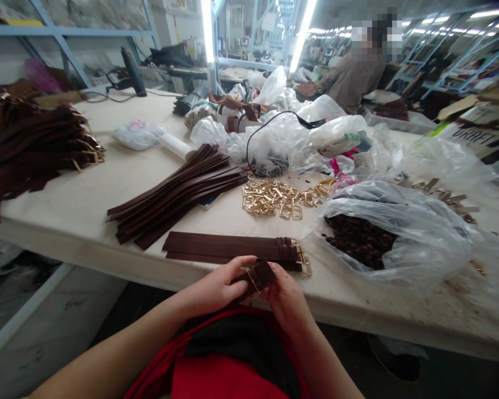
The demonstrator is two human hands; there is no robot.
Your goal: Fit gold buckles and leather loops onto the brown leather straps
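Between my two hands, close to the table's front edge, is a dark brown leather strap (pixel 264 274) with a gold buckle (pixel 254 280) on it. My left hand (pixel 227 285) grips it with thumb and fingers near the buckle. The fingertips of my right hand (pixel 286 293) pinch the strap's end from the other side. Just beyond lies a row of finished-looking belts (pixel 228 247) with gold buckles at their right end. Loose gold buckles (pixel 274 197) are heaped farther back. A clear plastic bag (pixel 419 238) on the right holds small brown leather loops (pixel 361 238).
A fanned stack of brown straps (pixel 178 194) lies left of centre on the white table (pixel 66 221). Buckled belts (pixel 33 144) are piled at far left. Plastic bags (pixel 291 133) and a black cable crowd the back. A person (pixel 353 75) is beyond the table.
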